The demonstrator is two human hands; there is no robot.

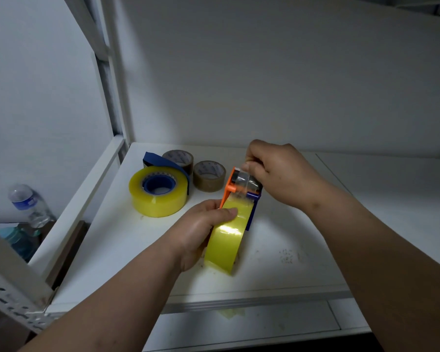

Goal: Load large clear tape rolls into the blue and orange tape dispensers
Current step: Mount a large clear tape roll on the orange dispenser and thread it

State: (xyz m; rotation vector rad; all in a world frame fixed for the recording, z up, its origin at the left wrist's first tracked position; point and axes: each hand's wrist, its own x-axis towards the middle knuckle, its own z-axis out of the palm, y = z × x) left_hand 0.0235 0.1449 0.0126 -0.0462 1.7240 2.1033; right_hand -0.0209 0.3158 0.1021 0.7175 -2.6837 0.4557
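A large clear yellowish tape roll [226,240] sits in the orange and blue dispenser [230,185], standing on edge on the white shelf [302,245]. My left hand [201,227] grips the roll from the left, thumb across its face. My right hand [280,171] pinches the tape's loose end at the dispenser's head, where the clear strip runs over the roller. At the back left, a second large clear roll [158,191] lies flat in the blue dispenser [160,162], its blue hub showing in the core.
Two brown tape rolls [208,175] stand behind the dispensers near the back wall. A white metal rack post [112,80] rises at the left. A plastic water bottle [27,201] lies lower left, beyond the shelf edge. Small dark specks dot the shelf on the right.
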